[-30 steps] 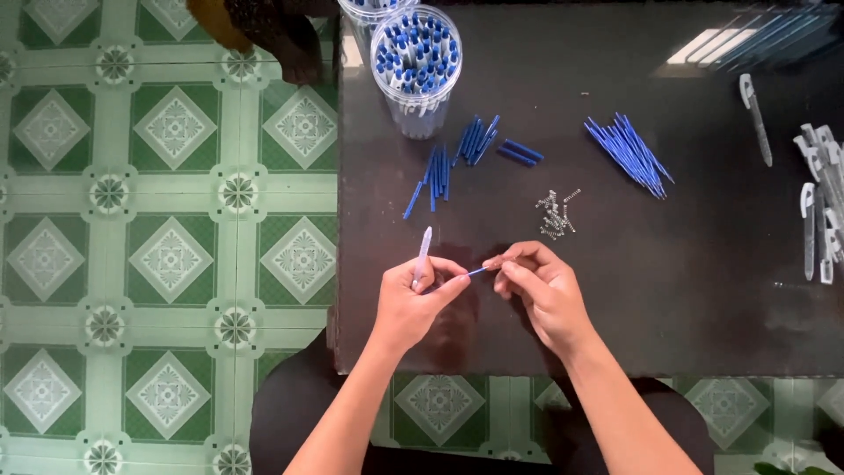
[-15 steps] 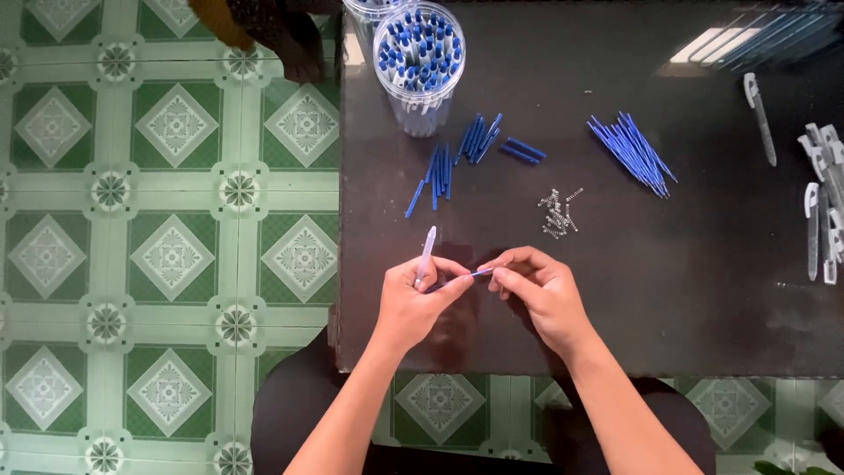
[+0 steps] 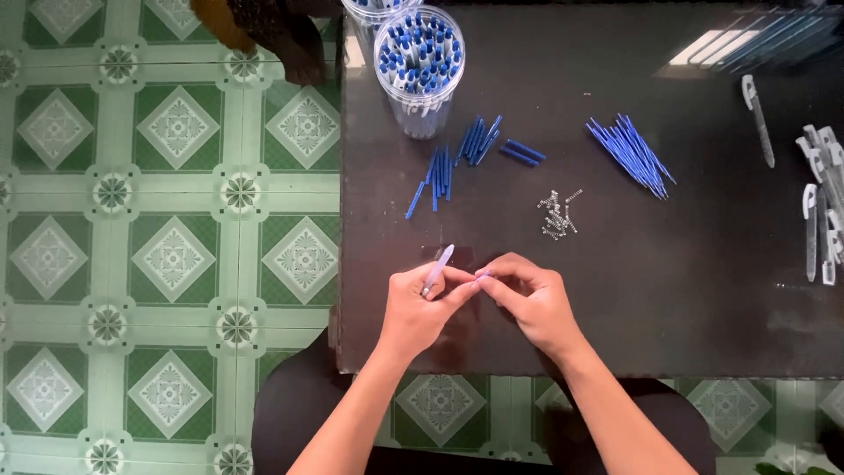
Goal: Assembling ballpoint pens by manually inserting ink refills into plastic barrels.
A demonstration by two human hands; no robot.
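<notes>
Low over the near edge of the dark worktop (image 3: 703, 290): left hand (image 3: 420, 310) pinching a pale pen barrel (image 3: 437, 269), tip angled up; right hand (image 3: 530, 299) pinching a small part against its lower end. Probably light, stiff, slick plastic; best gripped mid-barrel.

Left hand (image 3: 420, 303) and right hand (image 3: 530, 299) meet fingertip to fingertip, fingers curled in a pinch, forearms converging.
</notes>
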